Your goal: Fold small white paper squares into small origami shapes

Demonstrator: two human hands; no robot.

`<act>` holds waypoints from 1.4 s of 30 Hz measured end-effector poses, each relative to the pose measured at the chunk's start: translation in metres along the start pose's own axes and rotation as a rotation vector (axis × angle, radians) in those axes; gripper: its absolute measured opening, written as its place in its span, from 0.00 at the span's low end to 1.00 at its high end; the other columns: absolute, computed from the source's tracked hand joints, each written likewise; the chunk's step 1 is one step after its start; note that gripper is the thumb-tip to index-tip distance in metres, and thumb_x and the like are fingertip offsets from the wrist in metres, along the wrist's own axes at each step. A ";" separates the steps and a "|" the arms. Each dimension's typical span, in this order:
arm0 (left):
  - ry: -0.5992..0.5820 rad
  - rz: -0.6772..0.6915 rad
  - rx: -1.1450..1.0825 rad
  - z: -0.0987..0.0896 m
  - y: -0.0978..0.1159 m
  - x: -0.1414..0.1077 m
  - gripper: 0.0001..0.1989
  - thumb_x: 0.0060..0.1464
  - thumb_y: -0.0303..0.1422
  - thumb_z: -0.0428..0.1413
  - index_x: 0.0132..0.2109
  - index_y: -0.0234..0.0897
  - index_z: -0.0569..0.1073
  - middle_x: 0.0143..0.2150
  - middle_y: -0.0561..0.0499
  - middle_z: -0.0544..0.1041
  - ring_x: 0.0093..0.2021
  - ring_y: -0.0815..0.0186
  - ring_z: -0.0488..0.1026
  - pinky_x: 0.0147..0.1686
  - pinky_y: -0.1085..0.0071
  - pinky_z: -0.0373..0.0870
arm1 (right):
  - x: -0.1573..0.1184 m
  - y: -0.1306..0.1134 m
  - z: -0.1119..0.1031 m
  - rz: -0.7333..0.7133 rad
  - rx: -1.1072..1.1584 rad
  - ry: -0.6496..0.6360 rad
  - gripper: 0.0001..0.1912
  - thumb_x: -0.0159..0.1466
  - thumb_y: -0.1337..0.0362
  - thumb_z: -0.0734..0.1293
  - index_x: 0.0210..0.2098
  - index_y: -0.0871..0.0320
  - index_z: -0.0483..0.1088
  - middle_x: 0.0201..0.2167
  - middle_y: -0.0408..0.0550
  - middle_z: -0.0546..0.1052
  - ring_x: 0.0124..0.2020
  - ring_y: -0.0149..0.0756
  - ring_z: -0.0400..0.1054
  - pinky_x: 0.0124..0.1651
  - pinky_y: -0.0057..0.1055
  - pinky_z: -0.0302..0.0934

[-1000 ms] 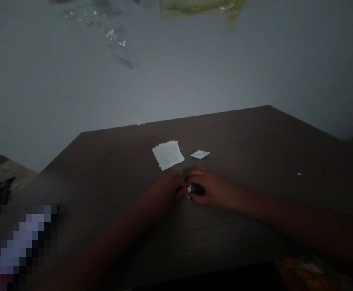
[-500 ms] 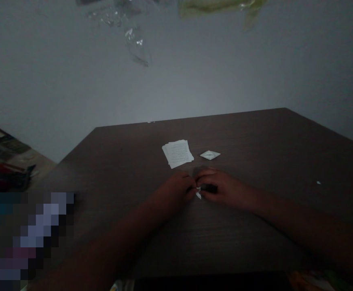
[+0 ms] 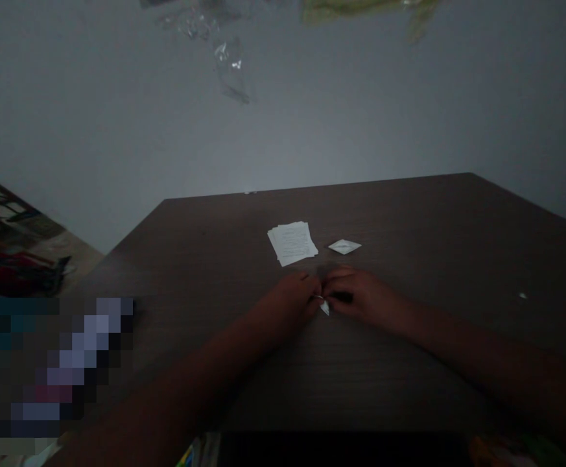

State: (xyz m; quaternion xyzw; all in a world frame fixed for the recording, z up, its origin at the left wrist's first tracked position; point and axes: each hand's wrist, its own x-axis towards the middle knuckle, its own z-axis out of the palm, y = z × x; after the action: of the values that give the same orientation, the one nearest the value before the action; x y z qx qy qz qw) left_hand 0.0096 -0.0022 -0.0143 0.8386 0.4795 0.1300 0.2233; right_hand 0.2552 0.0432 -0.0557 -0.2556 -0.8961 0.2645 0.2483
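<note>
Some reddish and dark clutter [image 3: 20, 272] lies well to the left of the paper stack [image 3: 293, 243], past the side of the brown bench [image 3: 384, 376]. Nearer the viewer on that side is a pixelated patch [image 3: 69, 363] whose contents cannot be made out. Above the stack and to its left, clear plastic [image 3: 231, 68] shows against the grey wall [image 3: 360, 104]. The stack itself sits flat on the bench, its sheets slightly fanned, with faint lines on the top one. Just on its near side is the left hand [image 3: 299, 297], its grip narrow, fingertips closed on a small white piece [image 3: 325, 307]. That piece is near the stack, on its near side and a little to the right, between the hands with one pointed end sticking out toward the viewer. Right of the stack, a paper diamond [image 3: 345, 246] lies flat. Nearer the viewer than the diamond, the right hand [image 3: 358, 293] meets the left at the white piece, its grip narrow and pinching too, with a dark gap behind the fingertips. Well to the stack's right lies a tiny scrap [image 3: 522, 296].
</note>
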 end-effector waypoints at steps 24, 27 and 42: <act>0.001 0.025 0.025 0.006 -0.015 0.002 0.06 0.74 0.24 0.67 0.47 0.42 0.83 0.51 0.46 0.86 0.52 0.54 0.86 0.57 0.59 0.84 | 0.002 -0.010 -0.004 0.018 0.047 0.006 0.15 0.64 0.73 0.83 0.48 0.52 0.88 0.53 0.52 0.91 0.59 0.52 0.87 0.69 0.52 0.80; -0.004 0.009 0.019 0.003 -0.011 0.001 0.07 0.73 0.23 0.66 0.47 0.41 0.83 0.51 0.46 0.85 0.52 0.53 0.86 0.56 0.59 0.83 | 0.003 -0.007 -0.004 0.033 0.085 -0.003 0.12 0.66 0.72 0.83 0.47 0.52 0.88 0.53 0.52 0.92 0.57 0.50 0.88 0.66 0.49 0.81; 0.009 0.031 0.026 0.003 -0.009 0.001 0.07 0.72 0.23 0.64 0.45 0.41 0.81 0.50 0.47 0.85 0.50 0.54 0.84 0.55 0.61 0.82 | 0.008 -0.002 0.002 0.045 0.006 0.006 0.09 0.71 0.74 0.80 0.42 0.51 0.86 0.46 0.48 0.89 0.51 0.45 0.85 0.60 0.43 0.80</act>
State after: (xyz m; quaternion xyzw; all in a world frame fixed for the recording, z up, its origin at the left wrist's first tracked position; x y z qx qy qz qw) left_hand 0.0044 0.0022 -0.0215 0.8481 0.4693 0.1308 0.2084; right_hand 0.2473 0.0456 -0.0532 -0.2757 -0.8887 0.2718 0.2457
